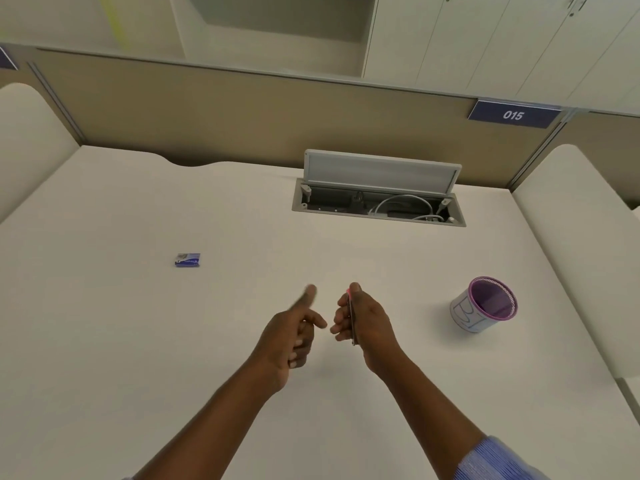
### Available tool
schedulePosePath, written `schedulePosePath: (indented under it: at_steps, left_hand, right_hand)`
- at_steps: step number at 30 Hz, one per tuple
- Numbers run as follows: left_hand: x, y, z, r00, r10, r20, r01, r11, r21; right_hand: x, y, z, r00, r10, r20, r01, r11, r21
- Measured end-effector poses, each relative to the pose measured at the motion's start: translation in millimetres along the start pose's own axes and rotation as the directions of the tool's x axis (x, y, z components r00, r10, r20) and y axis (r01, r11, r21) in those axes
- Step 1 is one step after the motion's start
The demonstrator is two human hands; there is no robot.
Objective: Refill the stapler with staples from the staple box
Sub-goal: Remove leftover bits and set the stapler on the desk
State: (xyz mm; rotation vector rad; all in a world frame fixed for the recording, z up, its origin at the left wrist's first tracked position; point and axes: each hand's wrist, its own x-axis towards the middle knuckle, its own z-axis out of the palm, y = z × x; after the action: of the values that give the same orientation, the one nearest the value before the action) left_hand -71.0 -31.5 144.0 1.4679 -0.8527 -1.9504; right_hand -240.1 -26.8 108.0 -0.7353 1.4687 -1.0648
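My right hand (363, 318) is closed around a slim stapler (350, 315) with a pink tip and a metal edge, held upright above the desk; most of it is hidden by my fingers. Just to its left, my left hand (294, 336) is apart from it and holds nothing, the index finger stretched forward and blurred, the other fingers loosely curled. A small blue staple box (187, 260) lies flat on the white desk (138, 341), far to the left and beyond both hands.
A purple-rimmed pen cup (485, 306) stands on the desk to the right of my hands. An open cable hatch (379, 199) with its lid raised sits at the back centre. A beige partition with a "015" sign (513, 115) borders the far edge.
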Motion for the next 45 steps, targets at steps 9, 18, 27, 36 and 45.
schedulePosePath:
  at_steps: [9,18,27,36,45]
  left_hand:
    - [-13.8,1.7,-5.2,0.942,0.225,0.249,0.051,0.638,-0.769]
    - [-20.6,16.3,5.9,0.886,0.362,0.289,0.042,0.557,-0.829]
    - [-12.5,21.5,12.5,0.919,0.333,0.211,-0.015,0.564,-0.826]
    - [-8.6,25.8,48.8,0.912,0.317,0.26,0.009,0.618,-0.786]
    - [-1.7,16.9,88.7,0.93,0.261,0.258,0.016,0.673,-0.74]
  right_hand:
    - [31.8,50.7,3.3,0.926,-0.36,0.111,0.257,0.389,-0.884]
    - [39.0,73.3,7.4,0.813,-0.502,0.293,0.344,0.01,-0.939]
    - [-19.2,-11.9,2.2,0.749,-0.638,-0.178,0.369,0.625,-0.688]
    - [-98.5,-57.7,-4.1,0.727,-0.661,0.186,0.572,0.432,-0.697]
    - [-90.3,-51.5,-33.3,0.719,-0.68,0.144,0.492,0.353,-0.796]
